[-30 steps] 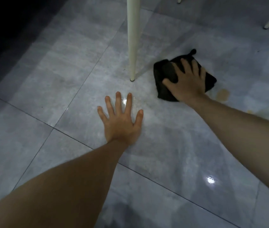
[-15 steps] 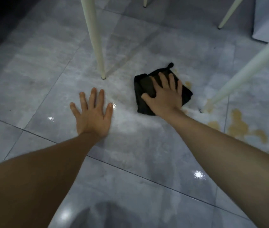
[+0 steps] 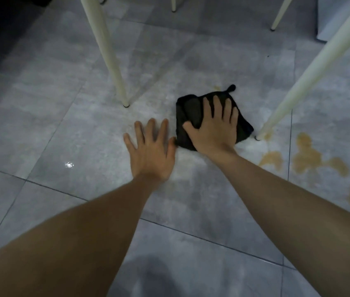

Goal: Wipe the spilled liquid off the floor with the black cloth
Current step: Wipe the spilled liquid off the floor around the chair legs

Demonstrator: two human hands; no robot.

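Note:
The black cloth (image 3: pixel 185 116) lies folded on the grey tiled floor between two white furniture legs. My right hand (image 3: pixel 212 127) presses flat on top of it, fingers spread, thumb over its left half. My left hand (image 3: pixel 151 150) rests palm-down on the floor just left of the cloth, fingers apart, holding nothing. Brownish spilled liquid (image 3: pixel 306 155) sits in several puddles on the tiles to the right of the cloth, with a smaller patch (image 3: pixel 272 159) nearer my right forearm.
A white leg (image 3: pixel 111 61) stands left of the cloth and a slanted white leg (image 3: pixel 298 86) lands right beside the cloth's right edge. Two more legs (image 3: pixel 279 16) show at the back. A pale cabinet base (image 3: pixel 341 28) is at the top right.
The view has swung right, bringing more puddles into sight. My left hand has slid right to lie close beside the cloth. My right hand stays pressed on the cloth.

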